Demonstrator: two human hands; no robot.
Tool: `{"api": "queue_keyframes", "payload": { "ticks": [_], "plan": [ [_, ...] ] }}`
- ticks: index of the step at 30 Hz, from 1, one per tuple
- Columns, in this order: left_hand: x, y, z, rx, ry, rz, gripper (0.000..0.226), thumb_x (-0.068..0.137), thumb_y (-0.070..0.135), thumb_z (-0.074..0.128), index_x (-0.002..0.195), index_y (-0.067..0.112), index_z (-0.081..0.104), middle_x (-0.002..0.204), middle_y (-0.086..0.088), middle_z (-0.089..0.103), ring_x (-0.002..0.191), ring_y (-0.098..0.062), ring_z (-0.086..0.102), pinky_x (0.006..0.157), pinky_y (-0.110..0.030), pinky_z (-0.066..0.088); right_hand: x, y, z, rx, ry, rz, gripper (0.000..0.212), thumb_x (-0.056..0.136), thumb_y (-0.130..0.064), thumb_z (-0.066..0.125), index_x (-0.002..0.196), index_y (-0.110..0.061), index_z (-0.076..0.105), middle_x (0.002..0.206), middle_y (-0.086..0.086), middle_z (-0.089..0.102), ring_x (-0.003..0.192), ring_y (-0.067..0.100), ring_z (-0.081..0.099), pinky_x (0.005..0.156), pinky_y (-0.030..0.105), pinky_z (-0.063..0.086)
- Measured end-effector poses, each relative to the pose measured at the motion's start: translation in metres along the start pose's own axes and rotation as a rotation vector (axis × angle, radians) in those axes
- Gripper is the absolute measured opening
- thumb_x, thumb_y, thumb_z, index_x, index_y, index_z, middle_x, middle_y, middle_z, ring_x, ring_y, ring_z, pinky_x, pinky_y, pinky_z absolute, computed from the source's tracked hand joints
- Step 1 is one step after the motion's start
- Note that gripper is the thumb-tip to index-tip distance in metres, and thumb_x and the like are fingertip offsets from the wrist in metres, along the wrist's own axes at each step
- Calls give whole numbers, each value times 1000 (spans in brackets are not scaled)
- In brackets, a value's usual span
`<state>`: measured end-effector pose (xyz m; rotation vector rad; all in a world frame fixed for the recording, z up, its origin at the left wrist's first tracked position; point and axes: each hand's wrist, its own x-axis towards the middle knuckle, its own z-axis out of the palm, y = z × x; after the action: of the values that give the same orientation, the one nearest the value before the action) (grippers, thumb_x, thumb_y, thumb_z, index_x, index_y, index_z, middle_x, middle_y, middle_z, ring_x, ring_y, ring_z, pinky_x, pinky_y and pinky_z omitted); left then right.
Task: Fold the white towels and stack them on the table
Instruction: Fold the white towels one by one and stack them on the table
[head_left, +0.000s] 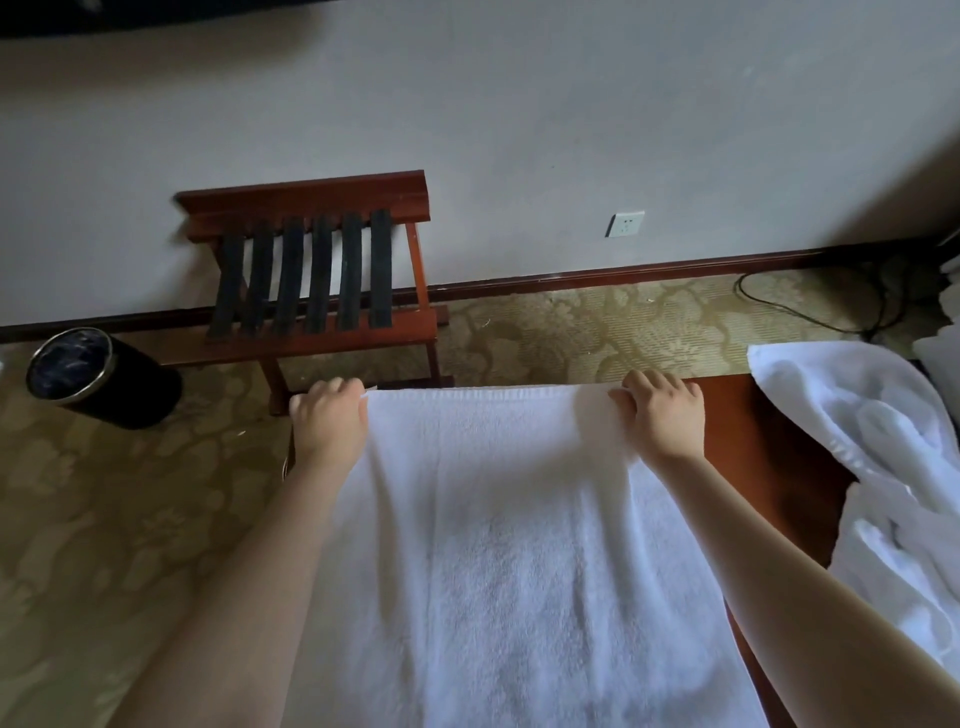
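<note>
Towel (498, 545) lies flat on the table (769, 441), covering its left part. Its short hem runs along the far edge and its body comes back toward the person, past the frame bottom. Long axis is far-to-near; width is left-to-right.

L hand (327, 415) is at the towel's far-left corner, by the table's far-left corner, fingers curled and pinching the hem. R hand (660, 410) is at the far-right corner, fingers curled over the hem and gripping it. Thumbs are hidden, so how deep each pinch goes I can't tell.

Step looks like squaring up before the first fold. To do it well:
- keep the hem taut btwn both hands, parallel w/ the far edge
- lift both corners together and bring them straight back along the long axis, no skew
- match corners to the near hem, then smooth the faint wrinkles mid-cloth outward

Unfolded pile (883, 467) sits at the table's right edge, apart from this towel. Keep the fold clear of it.
</note>
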<state>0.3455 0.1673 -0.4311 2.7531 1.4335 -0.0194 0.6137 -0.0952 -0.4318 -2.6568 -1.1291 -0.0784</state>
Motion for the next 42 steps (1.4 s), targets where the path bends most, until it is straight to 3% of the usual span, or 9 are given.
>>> {"api": "queue_keyframes", "payload": {
  "ticks": [6,12,17,22,27,29,33,36,42],
  "plan": [
    [6,10,2,-32,-29,32,39,91,9,52,130,14,51,138,-5,46,130,-26,37,105,-44,31,-1,-11,8,-62,-58,-16,25,90,-19,59,112,-9,63,107,11,61,102,35,54,98,48,33],
    [7,35,11,-114,-283,218,50,98,35,38,146,18,33,151,-2,34,143,-19,23,116,-48,16,9,-41,13,27,-326,-169,42,96,-40,49,132,-20,52,130,0,54,126,23,44,110,40,23],
    [9,38,9,25,-239,249,50,92,42,43,138,20,42,130,-3,46,122,-23,40,109,-43,24,16,-50,15,-8,-265,-195,37,89,-40,58,118,-18,52,118,2,54,114,25,45,99,37,27],
    [-3,35,-5,141,-115,307,25,91,30,49,108,17,60,117,0,50,116,-21,41,105,-41,25,14,-50,5,-192,-271,-192,34,93,-42,52,113,-16,61,116,2,58,113,26,43,89,37,30],
    [-20,35,-30,415,-115,136,21,82,15,59,101,23,64,110,7,55,111,-19,43,86,-32,34,4,-40,-14,-195,-326,-89,26,100,-31,46,110,-12,60,117,4,56,103,28,53,76,34,38],
    [-27,37,-41,374,-175,5,31,82,8,58,112,19,61,112,3,60,109,-21,53,80,-32,41,-2,-40,-24,-127,-365,-24,23,102,-26,41,113,-9,51,115,8,55,89,31,60,59,32,38],
    [-45,42,-58,105,-230,-197,44,85,-7,48,126,9,45,113,-12,62,101,-31,62,63,-34,43,-24,-34,-48,20,-288,25,25,103,-27,37,115,-6,45,109,12,59,82,33,60,52,30,32],
    [-65,34,-73,-154,-123,-227,25,91,-3,42,114,4,49,105,-20,63,96,-37,61,63,-36,42,-46,-30,-72,125,-191,18,29,102,-28,42,119,-6,51,108,12,61,82,32,60,53,30,34],
    [-112,15,-124,-413,202,-76,13,96,9,49,101,0,58,90,-21,63,85,-37,60,66,-38,48,-81,-38,-133,279,25,28,28,95,-28,58,92,-1,59,93,14,58,79,34,57,55,31,31]
  ]
}}
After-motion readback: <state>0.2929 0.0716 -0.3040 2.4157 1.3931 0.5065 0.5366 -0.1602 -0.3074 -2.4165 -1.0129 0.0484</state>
